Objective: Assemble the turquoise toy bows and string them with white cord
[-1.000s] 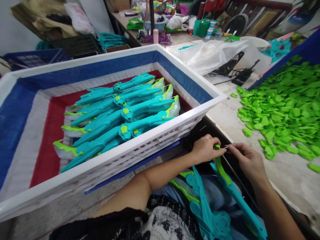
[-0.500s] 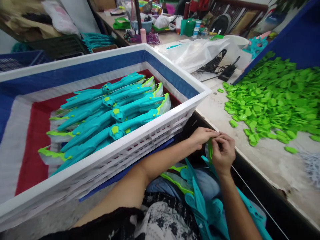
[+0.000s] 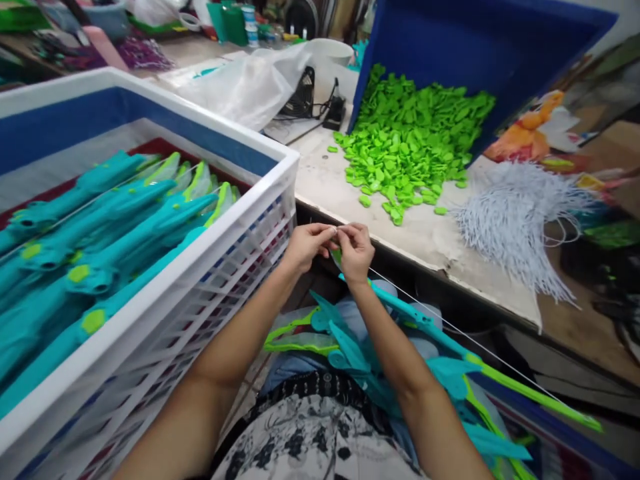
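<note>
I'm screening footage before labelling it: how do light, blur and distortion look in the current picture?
Head view: light fairly even over the green pieces, darker under the table; head view: orange thing at right blurred; head view: white basket stretched toward the lower left corner; head view: left hand and right hand clear in outline, fine detail soft.

– What do we see beside the crumpled plastic sheet (image 3: pixel 250 87)?
– We see a black fan (image 3: pixel 301 95), a black box (image 3: pixel 334 114) near it and a white basin (image 3: pixel 331 49) behind.
– And farther left?
– We have a pink bottle (image 3: pixel 105 48), a purple tangle (image 3: pixel 145 53) and stacked blue-and-white tubs (image 3: pixel 251 27).
– On our right?
– We spot an orange thing (image 3: pixel 531 135), too blurred to name.
</note>
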Demonstrator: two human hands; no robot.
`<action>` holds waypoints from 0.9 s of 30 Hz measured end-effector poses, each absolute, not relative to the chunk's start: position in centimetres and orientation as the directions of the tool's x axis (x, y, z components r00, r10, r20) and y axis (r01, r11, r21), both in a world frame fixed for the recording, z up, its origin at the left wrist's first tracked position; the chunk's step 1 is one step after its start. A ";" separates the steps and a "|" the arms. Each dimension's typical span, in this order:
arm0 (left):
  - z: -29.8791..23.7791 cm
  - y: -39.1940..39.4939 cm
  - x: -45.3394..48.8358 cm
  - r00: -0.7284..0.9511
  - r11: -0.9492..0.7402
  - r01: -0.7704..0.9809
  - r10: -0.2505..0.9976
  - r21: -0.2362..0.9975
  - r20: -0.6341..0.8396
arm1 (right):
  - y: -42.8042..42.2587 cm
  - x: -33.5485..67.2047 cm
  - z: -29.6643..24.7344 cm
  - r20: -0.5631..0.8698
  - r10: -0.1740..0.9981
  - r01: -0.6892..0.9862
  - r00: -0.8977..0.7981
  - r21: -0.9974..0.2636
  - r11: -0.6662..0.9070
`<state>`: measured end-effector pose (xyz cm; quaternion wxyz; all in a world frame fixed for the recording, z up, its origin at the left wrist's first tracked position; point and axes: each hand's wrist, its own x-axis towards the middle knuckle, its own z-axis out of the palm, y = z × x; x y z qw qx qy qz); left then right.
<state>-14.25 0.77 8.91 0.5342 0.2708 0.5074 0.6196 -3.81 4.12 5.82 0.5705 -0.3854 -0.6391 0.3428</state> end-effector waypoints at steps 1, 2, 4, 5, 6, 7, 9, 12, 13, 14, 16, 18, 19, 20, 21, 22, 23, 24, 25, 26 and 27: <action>9.0 0.7 -14.4 -0.260 0.105 -0.377 0.941 0.920 -0.215 | 4.1 -3.8 5.8 0.480 0.876 0.101 -0.051 -0.870 0.482; 9.1 0.7 -14.6 -0.242 0.125 -0.366 0.944 0.922 -0.224 | 4.0 -3.8 5.7 0.494 0.868 0.097 -0.055 -0.862 0.497; 9.3 0.6 -14.7 -0.224 0.149 -0.353 0.945 0.924 -0.237 | 3.8 -3.9 5.6 0.517 0.852 0.089 -0.080 -0.848 0.522; 9.3 0.6 -14.6 -0.230 0.151 -0.353 0.943 0.923 -0.242 | 3.7 -3.9 5.6 0.522 0.847 0.085 -0.102 -0.844 0.530; 9.3 0.6 -14.5 -0.249 0.148 -0.356 0.937 0.923 -0.247 | 3.7 -3.8 5.5 0.523 0.843 0.082 -0.126 -0.841 0.535; 9.4 0.7 -14.4 -0.281 0.142 -0.362 0.926 0.921 -0.253 | 3.7 -3.8 5.5 0.524 0.839 0.079 -0.148 -0.839 0.538; 9.5 0.9 -14.0 -0.343 0.136 -0.384 0.897 0.913 -0.278 | 3.8 -3.7 5.6 0.542 0.821 0.077 -0.181 -0.824 0.561; 9.7 1.2 -14.0 -0.337 0.154 -0.445 0.884 0.882 -0.324 | 4.5 -3.2 5.7 0.622 0.754 0.096 -0.212 -0.755 0.649; 9.7 1.2 -14.1 -0.303 0.164 -0.462 0.894 0.871 -0.329 | 4.8 -3.1 5.7 0.648 0.729 0.106 -0.220 -0.727 0.678; 9.7 1.2 -14.3 -0.263 0.170 -0.470 0.910 0.866 -0.322 | 5.1 -2.9 5.7 0.668 0.709 0.119 -0.228 -0.703 0.701; 9.6 1.2 -14.6 -0.191 0.161 -0.449 0.944 0.879 -0.270 | 5.6 -2.5 5.7 0.691 0.680 0.142 -0.247 -0.668 0.730; 9.4 1.2 -14.8 -0.162 0.124 -0.395 0.966 0.911 -0.201 | 5.8 -2.2 5.7 0.701 0.651 0.163 -0.290 -0.634 0.756; 9.3 1.2 -14.8 -0.165 0.103 -0.364 0.971 0.926 -0.172 | 5.8 -2.1 5.8 0.702 0.638 0.175 -0.316 -0.618 0.767; 9.2 1.2 -14.7 -0.178 0.085 -0.334 0.972 0.939 -0.151 | 5.8 -2.0 5.8 0.698 0.630 0.189 -0.339 -0.606 0.773; 9.2 1.2 -14.6 -0.191 0.074 -0.305 0.972 0.950 -0.137 | 5.8 -1.9 5.8 0.687 0.632 0.207 -0.359 -0.601 0.772; 9.2 1.3 -14.4 -0.202 0.067 -0.273 0.971 0.960 -0.125 | 5.7 -1.8 5.9 0.673 0.642 0.228 -0.367 -0.604 0.763; 9.2 1.3 -14.2 -0.208 0.063 -0.239 0.971 0.969 -0.114 | 5.7 -1.8 6.0 0.656 0.661 0.250 -0.364 -0.615 0.748; 9.3 1.4 -14.1 -0.211 0.059 -0.200 0.972 0.978 -0.102 | 5.6 -1.8 6.0 0.639 0.683 0.268 -0.353 -0.630 0.728; 9.3 1.4 -14.0 -0.217 0.054 -0.160 0.972 0.986 -0.089 | 5.6 -1.8 6.1 0.624 0.705 0.281 -0.337 -0.648 0.708; 9.4 1.4 -13.9 -0.234 0.048 -0.119 0.969 0.992 -0.075 | 5.6 -1.8 6.1 0.610 0.723 0.287 -0.324 -0.665 0.689; 9.4 1.4 -13.8 -0.261 0.040 -0.080 0.963 0.996 -0.060 | 5.6 -1.8 6.2 0.598 0.737 0.288 -0.315 -0.680 0.675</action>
